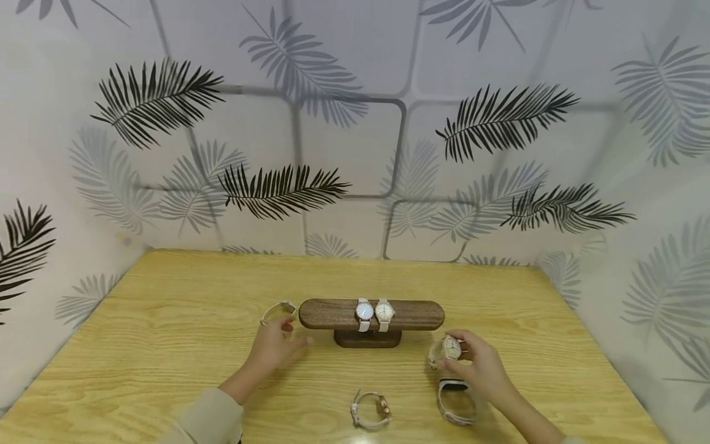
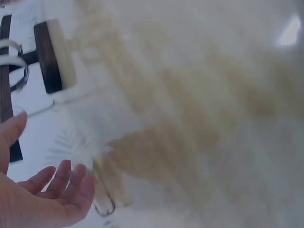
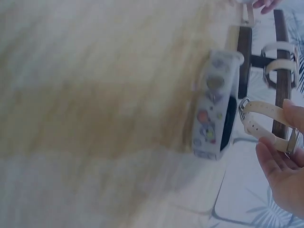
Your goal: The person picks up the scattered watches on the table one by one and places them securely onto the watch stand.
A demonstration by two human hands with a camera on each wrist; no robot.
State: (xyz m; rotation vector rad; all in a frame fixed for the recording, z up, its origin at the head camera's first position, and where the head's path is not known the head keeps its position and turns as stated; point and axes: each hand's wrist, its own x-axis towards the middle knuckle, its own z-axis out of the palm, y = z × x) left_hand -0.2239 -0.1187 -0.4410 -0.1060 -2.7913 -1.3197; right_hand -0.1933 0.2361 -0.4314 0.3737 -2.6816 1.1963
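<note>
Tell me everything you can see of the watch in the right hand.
The watch has a round, pale dial and a cream, leather-looking strap with punched holes, looped to a metal-looking buckle. The right hand pinches it near the dial, which faces the head camera, close to the wooden stand's right end.

Right grip (image 3: pixel 286 180) partly outside right wrist view

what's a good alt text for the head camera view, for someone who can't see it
A person's right hand holds a pale-strapped wristwatch near a brown watch stand that carries two more wristwatches. The left hand is close to another watch by the stand's left end. A fitness band and a gold-cased watch sit on the wood-grain table.
</note>
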